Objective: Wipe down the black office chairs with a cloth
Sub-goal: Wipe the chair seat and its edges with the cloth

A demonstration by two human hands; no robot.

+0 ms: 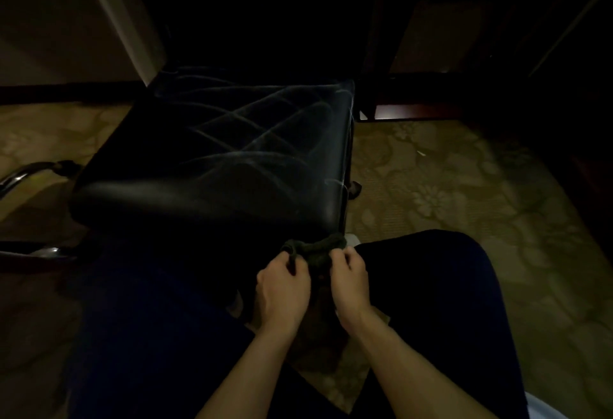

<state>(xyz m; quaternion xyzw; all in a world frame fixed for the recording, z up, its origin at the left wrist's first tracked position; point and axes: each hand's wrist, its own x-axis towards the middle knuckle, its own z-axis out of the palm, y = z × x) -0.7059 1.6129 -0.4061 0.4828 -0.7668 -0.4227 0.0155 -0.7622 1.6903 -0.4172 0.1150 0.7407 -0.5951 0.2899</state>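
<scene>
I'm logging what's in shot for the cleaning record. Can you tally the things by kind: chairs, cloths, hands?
Black chair seat: 1
Dark cloth, held by both hands: 1
Hands: 2, left hand and right hand
Total: 4

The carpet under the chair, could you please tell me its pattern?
A tan floral pattern on the carpet, seen in the head view.
</scene>
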